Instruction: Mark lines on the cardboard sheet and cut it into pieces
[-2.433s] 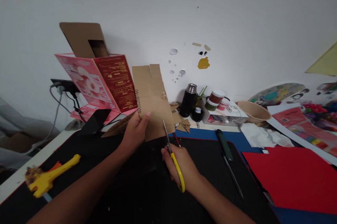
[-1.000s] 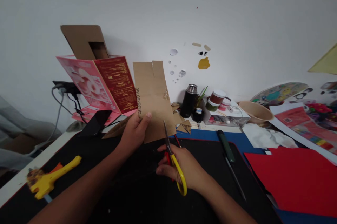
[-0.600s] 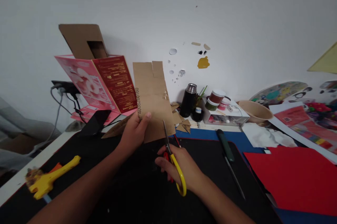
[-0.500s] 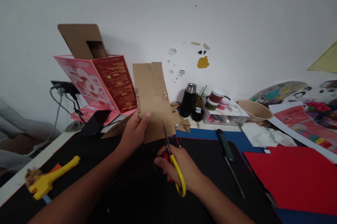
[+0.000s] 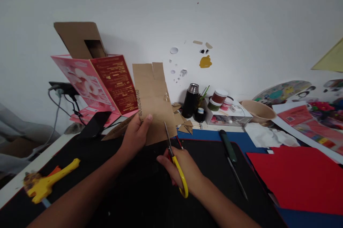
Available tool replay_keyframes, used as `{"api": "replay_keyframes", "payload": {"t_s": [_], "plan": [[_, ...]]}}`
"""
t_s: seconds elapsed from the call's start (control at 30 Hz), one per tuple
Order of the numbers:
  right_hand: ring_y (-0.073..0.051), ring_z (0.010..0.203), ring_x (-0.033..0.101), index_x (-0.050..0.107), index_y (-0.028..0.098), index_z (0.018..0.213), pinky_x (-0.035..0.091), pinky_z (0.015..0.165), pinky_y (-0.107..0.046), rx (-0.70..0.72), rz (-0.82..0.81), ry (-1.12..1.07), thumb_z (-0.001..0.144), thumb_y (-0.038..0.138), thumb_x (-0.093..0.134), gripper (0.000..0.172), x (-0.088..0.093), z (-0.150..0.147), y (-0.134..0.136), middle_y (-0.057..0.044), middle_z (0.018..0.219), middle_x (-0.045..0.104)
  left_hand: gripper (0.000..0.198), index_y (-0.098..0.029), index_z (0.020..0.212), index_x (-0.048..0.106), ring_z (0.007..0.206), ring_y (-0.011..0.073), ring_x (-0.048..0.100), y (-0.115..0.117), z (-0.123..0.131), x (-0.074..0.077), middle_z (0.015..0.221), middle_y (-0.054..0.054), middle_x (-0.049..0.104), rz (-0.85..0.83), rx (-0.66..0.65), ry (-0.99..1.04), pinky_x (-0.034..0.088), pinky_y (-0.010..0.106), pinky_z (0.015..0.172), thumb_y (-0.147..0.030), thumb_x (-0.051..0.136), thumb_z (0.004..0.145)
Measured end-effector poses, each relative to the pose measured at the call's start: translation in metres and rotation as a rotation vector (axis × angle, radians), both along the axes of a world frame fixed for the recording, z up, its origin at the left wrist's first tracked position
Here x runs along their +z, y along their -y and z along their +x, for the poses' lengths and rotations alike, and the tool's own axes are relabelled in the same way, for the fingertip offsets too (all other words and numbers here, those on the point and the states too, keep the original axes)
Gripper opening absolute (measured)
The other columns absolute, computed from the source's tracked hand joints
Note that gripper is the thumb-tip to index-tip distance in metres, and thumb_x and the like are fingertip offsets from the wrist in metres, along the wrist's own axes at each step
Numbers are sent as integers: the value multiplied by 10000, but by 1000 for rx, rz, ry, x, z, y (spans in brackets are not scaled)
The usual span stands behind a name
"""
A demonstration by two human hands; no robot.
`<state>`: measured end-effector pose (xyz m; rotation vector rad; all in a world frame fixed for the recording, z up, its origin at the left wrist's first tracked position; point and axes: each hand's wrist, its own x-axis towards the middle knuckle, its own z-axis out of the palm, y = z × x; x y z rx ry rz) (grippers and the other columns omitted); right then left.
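My left hand (image 5: 135, 136) grips the lower left edge of a brown cardboard piece (image 5: 154, 96), holding it upright above the black mat (image 5: 139, 192); the thumb presses on its front. My right hand (image 5: 184, 171) is closed through the handles of yellow-and-red scissors (image 5: 173, 156). The blades point up and reach into the bottom edge of the cardboard, right of my left thumb.
A pink and red box (image 5: 99, 85) stands behind, a yellow glue gun (image 5: 48, 181) lies left. A dark flask (image 5: 190, 101), paint jars (image 5: 219, 97), a bowl (image 5: 258, 110), a green-handled tool (image 5: 232, 156) and red paper (image 5: 302, 178) are on the right.
The scissors opened and closed on the cardboard's bottom edge. The blades have crept slightly up into it. My left hand keeps its grip.
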<state>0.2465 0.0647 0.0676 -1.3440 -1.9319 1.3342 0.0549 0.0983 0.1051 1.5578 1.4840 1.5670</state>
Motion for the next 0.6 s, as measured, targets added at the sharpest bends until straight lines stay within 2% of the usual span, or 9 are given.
{"api": "replay_keyframes", "payload": {"t_s": [0.17,0.5,0.6], "plan": [[-132,420,564,633,228,871,409,454,-230,-15,38,39,1032,482,662,302,-2,0,1,58,528,554,452,-193,1184,685,1199,320,687,-1,-1,-2,1197,113,786,-25,-5,29,531,449,1042,-577,548,988],[-136,412,557,652,221,919,398,482,-238,8,103,50,1077,490,583,319,-14,0,1,51,532,542,367,-200,1040,686,1151,316,701,-2,1,0,1195,116,780,17,12,11,519,465,1062,-534,546,983],[-151,427,577,663,227,937,415,494,-246,-14,131,53,1075,501,575,319,-17,-1,1,45,529,545,387,-196,1071,688,1161,317,696,-2,1,-2,1216,121,776,-7,-2,44,521,475,1062,-549,556,981]]}}
